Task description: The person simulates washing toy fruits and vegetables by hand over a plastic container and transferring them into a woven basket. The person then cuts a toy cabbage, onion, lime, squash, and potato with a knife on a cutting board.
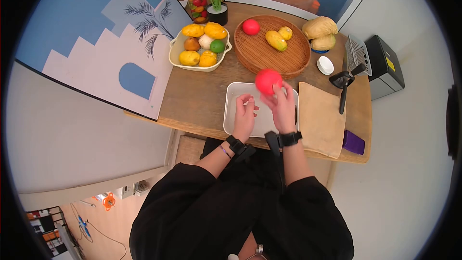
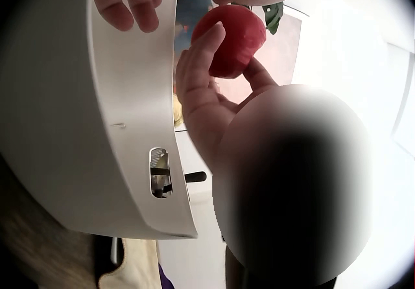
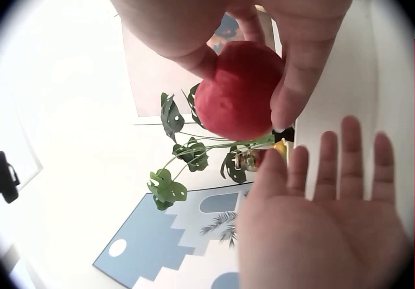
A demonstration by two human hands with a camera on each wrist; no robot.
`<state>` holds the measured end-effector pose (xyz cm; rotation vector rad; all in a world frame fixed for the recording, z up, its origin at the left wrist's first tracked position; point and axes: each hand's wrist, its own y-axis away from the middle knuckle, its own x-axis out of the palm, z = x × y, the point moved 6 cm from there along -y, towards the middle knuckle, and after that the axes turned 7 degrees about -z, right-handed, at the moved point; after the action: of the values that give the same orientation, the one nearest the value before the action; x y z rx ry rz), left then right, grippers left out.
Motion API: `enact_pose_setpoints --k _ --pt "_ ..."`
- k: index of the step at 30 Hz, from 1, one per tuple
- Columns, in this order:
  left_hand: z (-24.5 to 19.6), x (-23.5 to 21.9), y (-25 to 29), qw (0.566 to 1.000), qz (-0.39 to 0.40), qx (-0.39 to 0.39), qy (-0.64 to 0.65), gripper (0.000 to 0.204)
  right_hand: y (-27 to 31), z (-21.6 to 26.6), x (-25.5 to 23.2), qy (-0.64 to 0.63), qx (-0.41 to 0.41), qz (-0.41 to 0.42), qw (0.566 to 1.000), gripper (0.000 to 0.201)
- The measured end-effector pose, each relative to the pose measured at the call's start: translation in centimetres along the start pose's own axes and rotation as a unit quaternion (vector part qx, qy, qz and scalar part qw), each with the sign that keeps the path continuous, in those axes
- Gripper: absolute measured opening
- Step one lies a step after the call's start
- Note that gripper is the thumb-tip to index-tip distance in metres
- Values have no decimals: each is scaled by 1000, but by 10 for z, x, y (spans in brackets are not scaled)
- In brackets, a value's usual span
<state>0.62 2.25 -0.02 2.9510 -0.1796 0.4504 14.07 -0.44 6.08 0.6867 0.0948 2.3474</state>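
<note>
My right hand grips a round red fruit between thumb and fingers, above the far edge of a white rectangular bin. In the right wrist view the red fruit is pinched from above. My left hand is over the bin's left part, holding nothing; in the right wrist view this left hand has its palm up and its fingers extended. The left wrist view shows the right hand around the red fruit, beside the bin's wall.
Behind the bin, a wicker tray holds another red fruit and yellow ones. A cream basket of fruit stands left. On the right are a tan mat, a black-handled tool, a white bowl and a purple cloth.
</note>
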Motion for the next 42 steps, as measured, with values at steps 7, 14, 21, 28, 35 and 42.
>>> enact_pose_setpoints --k 7,14,21,28,35,42 --pt "12 0 0 999 39 4 -19 27 -27 9 36 -126 -35 25 991 39" --pt "19 -2 1 998 50 25 -11 31 25 -37 -1 163 -77 55 982 18" --pt "-57 -7 21 987 134 66 -53 29 43 -28 -31 502 -220 74 833 14" --pt "-157 -50 -58 944 104 136 -281 17 47 -46 -22 533 -201 129 812 17" --pt "-123 -102 -215 829 59 152 -535 42 50 -42 -24 555 -204 138 795 19" --pt "-147 -27 -287 671 37 289 -682 52 53 -39 -18 576 -232 132 773 15"
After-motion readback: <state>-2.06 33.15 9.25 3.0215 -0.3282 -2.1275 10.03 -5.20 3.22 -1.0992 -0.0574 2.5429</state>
